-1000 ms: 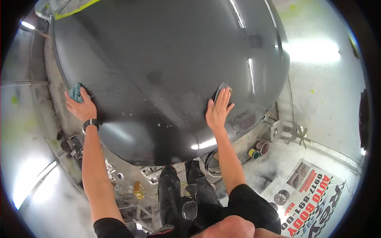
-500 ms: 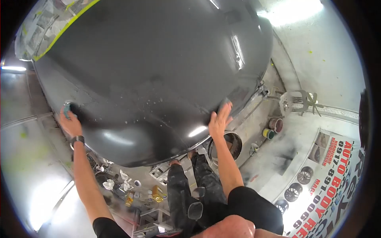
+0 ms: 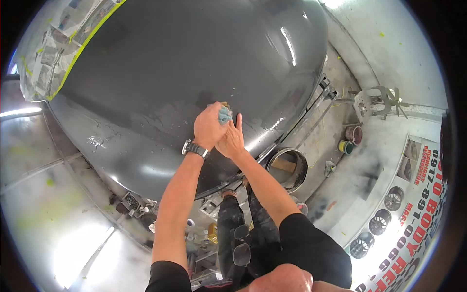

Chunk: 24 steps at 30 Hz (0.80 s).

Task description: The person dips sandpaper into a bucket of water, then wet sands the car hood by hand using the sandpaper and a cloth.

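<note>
A crumpled blue-green cloth (image 3: 224, 115) is between my two hands, just above the dark grey car hood (image 3: 194, 58). My left hand (image 3: 209, 127), with a watch at its wrist, is closed around the cloth from the left. Against it, my right hand (image 3: 231, 144) meets the cloth from below right; one finger points up, while its other fingers are mostly hidden behind the cloth and left hand. A small tan bit shows at the cloth's far edge, too small to name. Wet streaks and droplets mark the hood's left front.
Newspaper masking (image 3: 58, 44) with yellow-green tape borders the hood at upper left. A large round bucket (image 3: 288, 170) stands by the hood's front edge. Paint cans (image 3: 346, 147), a plastic chair (image 3: 372, 102) and a printed banner (image 3: 413, 214) are at right.
My left hand has carried the cloth from the hood's left side to the middle. My right hand has left the hood's right front and come in to meet it. The view has shifted slightly.
</note>
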Available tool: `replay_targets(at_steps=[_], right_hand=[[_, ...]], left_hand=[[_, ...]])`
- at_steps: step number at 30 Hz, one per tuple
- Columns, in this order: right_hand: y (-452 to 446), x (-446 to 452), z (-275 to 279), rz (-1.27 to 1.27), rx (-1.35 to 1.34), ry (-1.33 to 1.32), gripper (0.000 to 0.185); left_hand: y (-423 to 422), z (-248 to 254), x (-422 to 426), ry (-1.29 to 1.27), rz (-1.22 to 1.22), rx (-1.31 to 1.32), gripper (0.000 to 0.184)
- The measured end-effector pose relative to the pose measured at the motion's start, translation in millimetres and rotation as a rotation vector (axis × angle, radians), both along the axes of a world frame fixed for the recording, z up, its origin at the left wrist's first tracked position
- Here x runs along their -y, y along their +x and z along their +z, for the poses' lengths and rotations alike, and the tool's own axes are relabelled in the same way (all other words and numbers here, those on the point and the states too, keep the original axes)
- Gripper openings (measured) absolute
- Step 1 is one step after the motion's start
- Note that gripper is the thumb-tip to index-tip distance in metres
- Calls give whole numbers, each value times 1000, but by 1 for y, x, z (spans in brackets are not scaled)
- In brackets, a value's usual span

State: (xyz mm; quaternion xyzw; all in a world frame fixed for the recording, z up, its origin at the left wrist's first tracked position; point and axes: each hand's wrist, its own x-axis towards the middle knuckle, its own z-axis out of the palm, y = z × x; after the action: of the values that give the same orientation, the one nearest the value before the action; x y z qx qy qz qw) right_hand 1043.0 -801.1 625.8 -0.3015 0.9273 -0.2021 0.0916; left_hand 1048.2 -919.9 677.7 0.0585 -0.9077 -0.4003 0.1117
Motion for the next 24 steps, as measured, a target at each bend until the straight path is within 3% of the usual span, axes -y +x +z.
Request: replay_targets(at_steps=[1, 2, 3, 6, 9, 11, 14, 18, 21, 24], right_hand=[[-4, -2, 10, -3, 43, 8, 81], [-23, 5, 11, -32, -93, 15, 82], [-56, 19, 7, -50, -237, 20, 82], [-95, 42, -1, -184, -195, -230, 85], [-29, -6, -14, -23, -142, -127, 84], [0, -47, -19, 5, -6, 83, 82], [-18, -18, -11, -30, -130, 86, 82], [-78, 117, 21, 136, -293, -144, 78], [-91, 130, 25, 252, -249, -132, 76], [-78, 59, 10, 222, -274, 9, 76]], left_hand=[[1, -1, -4, 6, -21, -1, 33], [7, -2, 1, -25, -3, 0, 33], [12, -3, 10, -45, 82, -17, 34], [47, -1, 68, -210, 411, -71, 33], [109, -17, 170, -258, 743, -107, 38], [161, -27, 232, -640, 954, -132, 42], [222, -68, 282, -605, 1342, -1, 52], [231, -74, 283, -580, 1321, -18, 65], [215, -61, 269, -530, 1483, -9, 66], [211, -59, 269, -368, 1587, 27, 66]])
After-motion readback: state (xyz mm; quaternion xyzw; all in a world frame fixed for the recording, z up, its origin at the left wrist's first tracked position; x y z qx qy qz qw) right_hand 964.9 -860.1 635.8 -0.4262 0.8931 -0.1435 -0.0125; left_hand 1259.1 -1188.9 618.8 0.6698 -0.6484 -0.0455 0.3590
